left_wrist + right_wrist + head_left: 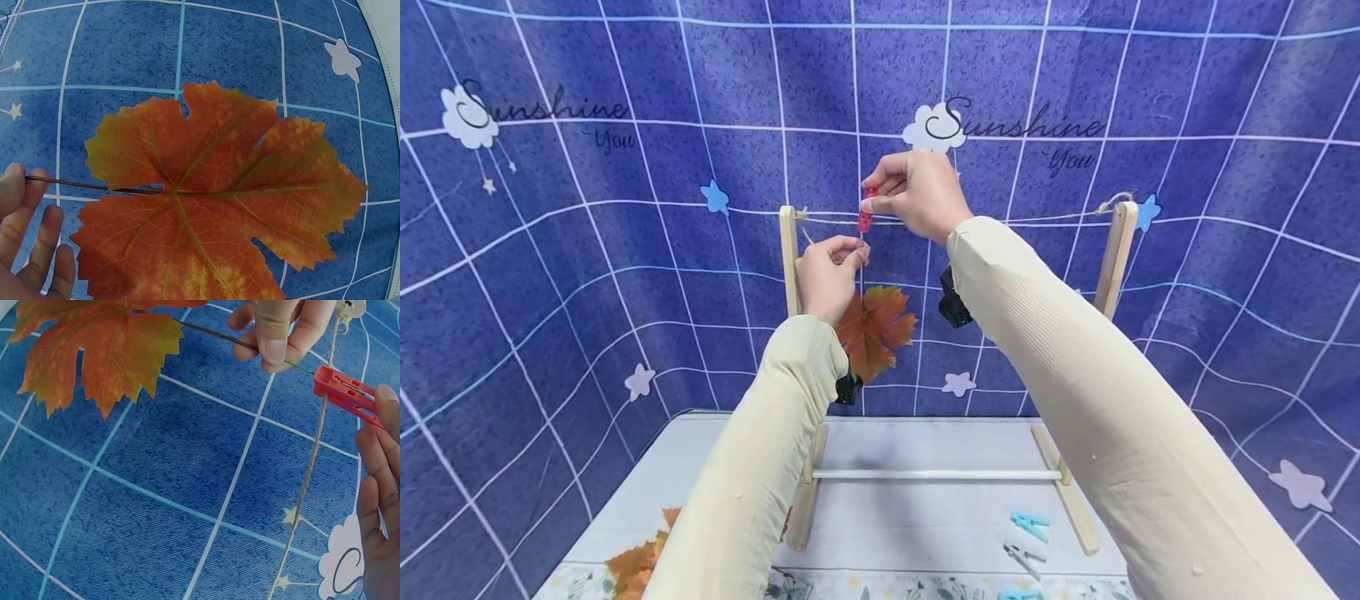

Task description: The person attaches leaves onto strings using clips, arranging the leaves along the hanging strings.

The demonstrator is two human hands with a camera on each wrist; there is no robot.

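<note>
My left hand pinches the thin stem of an orange artificial maple-like leaf, which hangs below the fingers in the head view. Just above it, my right hand holds a red clothespin between thumb and fingers. The clothespin's nose sits on the twine, and the stem's tip reaches that nose in the right wrist view. Whether the stem is clamped there I cannot tell. In the left wrist view the clothespin is out of sight.
The twine runs between two wooden posts of a stand joined low down by a white rod. Blue clothespins and a grey one lie at the right of the white table. More orange leaves lie front left.
</note>
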